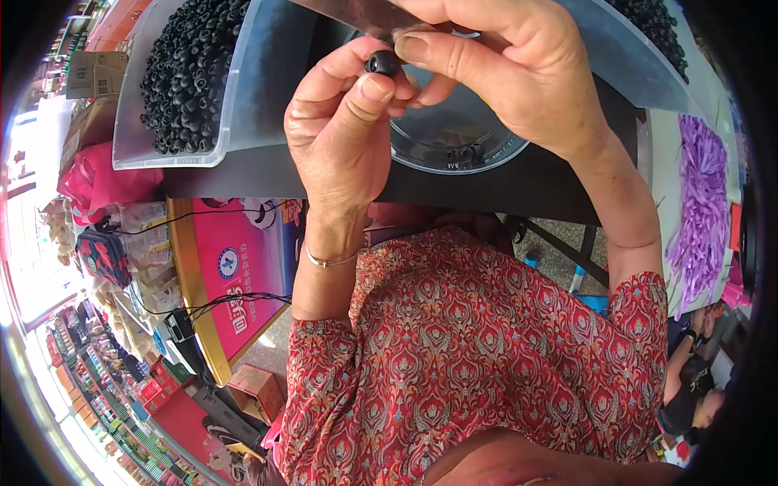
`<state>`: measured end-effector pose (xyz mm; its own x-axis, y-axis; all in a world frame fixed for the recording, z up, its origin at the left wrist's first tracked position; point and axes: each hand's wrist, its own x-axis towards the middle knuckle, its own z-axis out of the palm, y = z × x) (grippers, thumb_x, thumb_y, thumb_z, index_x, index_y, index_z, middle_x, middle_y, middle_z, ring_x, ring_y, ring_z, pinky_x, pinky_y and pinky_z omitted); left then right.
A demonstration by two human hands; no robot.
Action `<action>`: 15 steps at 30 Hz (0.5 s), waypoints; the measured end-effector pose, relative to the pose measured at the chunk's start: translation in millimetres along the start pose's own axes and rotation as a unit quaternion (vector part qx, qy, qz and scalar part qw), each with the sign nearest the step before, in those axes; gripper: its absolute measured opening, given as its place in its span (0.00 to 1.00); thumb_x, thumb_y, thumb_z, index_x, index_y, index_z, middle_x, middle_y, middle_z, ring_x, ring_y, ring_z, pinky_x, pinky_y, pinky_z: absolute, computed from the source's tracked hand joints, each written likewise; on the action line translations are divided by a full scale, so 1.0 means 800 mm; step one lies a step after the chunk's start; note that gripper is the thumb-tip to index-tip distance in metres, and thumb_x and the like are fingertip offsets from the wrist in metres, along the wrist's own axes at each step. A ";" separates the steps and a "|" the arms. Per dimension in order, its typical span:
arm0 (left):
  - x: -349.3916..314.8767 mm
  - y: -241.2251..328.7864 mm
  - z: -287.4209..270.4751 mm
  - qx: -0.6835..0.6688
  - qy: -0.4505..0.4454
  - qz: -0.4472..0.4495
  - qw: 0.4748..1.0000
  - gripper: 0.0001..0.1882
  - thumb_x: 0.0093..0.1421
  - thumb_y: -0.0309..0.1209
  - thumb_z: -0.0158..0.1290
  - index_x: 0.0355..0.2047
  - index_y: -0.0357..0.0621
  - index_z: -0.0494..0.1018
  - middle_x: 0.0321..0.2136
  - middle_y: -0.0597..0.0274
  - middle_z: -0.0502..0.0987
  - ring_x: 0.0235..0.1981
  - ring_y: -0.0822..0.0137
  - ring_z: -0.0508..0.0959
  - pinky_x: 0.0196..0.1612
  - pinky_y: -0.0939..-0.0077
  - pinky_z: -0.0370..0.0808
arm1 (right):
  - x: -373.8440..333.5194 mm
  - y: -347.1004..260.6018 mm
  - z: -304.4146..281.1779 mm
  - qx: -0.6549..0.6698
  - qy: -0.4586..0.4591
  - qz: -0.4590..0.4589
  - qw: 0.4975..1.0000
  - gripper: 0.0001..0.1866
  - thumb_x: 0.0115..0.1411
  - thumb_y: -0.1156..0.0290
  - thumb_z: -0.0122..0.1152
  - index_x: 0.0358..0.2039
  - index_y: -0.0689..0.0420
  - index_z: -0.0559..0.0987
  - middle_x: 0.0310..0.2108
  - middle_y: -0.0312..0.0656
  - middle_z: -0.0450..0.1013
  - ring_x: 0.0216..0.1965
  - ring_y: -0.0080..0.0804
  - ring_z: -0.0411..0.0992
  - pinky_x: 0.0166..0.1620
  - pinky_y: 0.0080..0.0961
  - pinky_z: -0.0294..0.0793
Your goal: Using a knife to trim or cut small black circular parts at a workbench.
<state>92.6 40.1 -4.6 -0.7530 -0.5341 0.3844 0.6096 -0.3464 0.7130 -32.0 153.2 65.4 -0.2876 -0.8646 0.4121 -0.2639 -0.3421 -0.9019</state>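
Observation:
Between the thumb and fingers of my left hand [344, 130] is a small, glossy black round cap [382, 63], with a dark hollow showing on it. My right hand [519, 73] pinches a flat, shiny brownish blade [356, 14] between thumb and fingers. The blade runs off toward the upper edge, just above the cap; I cannot tell whether the two touch. Beneath both hands stands a clear round bowl [504, 156] with a few small black pieces [466, 154] near its close edge. My hands hide part of the bowl.
A translucent plastic bin [219, 150] on the left holds a heap of black ring-like pieces [194, 77]. Another bin [648, 77] stands at the right with similar pieces. Both flank the dark table [267, 174]. Purple shredded strips [701, 202] hang at far right; black cables [235, 304] trail at left.

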 end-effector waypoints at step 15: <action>-0.003 0.003 0.000 0.028 -0.012 0.009 0.999 0.14 0.59 0.24 0.56 0.46 0.37 0.74 0.33 0.58 0.79 0.31 0.70 0.78 0.35 0.78 0.76 | 0.024 0.046 -0.004 -0.005 -0.039 -0.285 0.958 0.08 0.60 0.81 0.56 0.40 0.70 0.76 0.30 0.41 0.74 0.27 0.20 0.75 0.29 0.15 0.76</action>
<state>96.0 40.9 -3.8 -0.7482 -0.5204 0.4115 0.6089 -0.2924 0.7374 -50.4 125.5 40.8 -0.0240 -0.5629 0.8261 -0.3659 -0.7641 -0.5313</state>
